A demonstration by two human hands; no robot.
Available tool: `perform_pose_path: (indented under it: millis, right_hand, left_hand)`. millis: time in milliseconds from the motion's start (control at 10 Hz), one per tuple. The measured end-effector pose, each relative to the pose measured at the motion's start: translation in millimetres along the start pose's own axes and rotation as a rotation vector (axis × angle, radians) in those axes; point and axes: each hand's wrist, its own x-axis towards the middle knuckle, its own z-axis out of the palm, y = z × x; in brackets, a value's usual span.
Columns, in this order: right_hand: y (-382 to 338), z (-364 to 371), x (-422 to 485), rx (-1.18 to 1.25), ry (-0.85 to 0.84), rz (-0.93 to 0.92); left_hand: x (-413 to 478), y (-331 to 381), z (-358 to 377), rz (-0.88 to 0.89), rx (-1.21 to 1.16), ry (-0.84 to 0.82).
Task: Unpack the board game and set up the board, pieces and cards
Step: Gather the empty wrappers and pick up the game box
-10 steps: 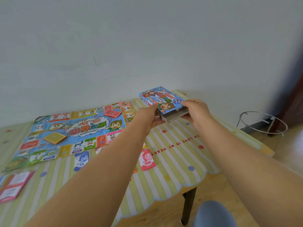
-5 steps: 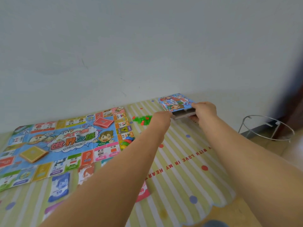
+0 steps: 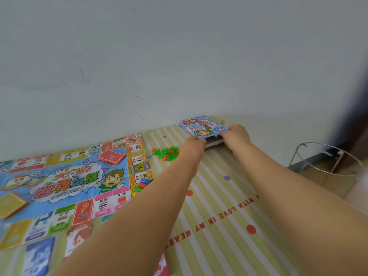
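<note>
The colourful game box [image 3: 201,126] sits at the table's far right corner by the wall, its grey inner tray [image 3: 214,142] sticking out toward me. My left hand [image 3: 194,144] grips its near left corner and my right hand [image 3: 237,134] grips its near right corner. The game board [image 3: 65,182] lies unfolded on the left. On it rest a red card deck [image 3: 111,157] and a yellow card deck [image 3: 11,204]. A heap of small green and red pieces [image 3: 166,154] lies beside the board, just left of my left hand.
A striped tablecloth [image 3: 229,216] with dots and red lettering covers the table. Paper money notes, blue [image 3: 38,255] and orange [image 3: 78,238], lie along the board's near edge. Coloured tokens [image 3: 143,183] sit at the board's right edge. A wire stand [image 3: 326,158] is on the floor to the right.
Both hands have carried the box away from me, from mid-air down to the far right corner of the table. The view has shifted forward and the heap of pieces has come into sight.
</note>
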Motion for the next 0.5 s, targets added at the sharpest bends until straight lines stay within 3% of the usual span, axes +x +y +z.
perform_pose_path:
  millis: [100,200,400,500]
  right_hand:
    - [-4,4,3,-0.036,-0.049,-0.058]
    - [-4,7,3,-0.052,-0.051,-0.045]
    - [-3,4,-3,-0.008,0.023,-0.056]
    - [-8,0,-11,-0.003,0.052,-0.061]
  left_hand:
    - [3,4,-8,0.01,0.068,0.011]
    - [5,10,-11,-0.116,-0.036,-0.118]
    - [-5,10,-23,0.027,0.28,-0.093]
    - [-15,13,-33,0.061,0.265,-0.047]
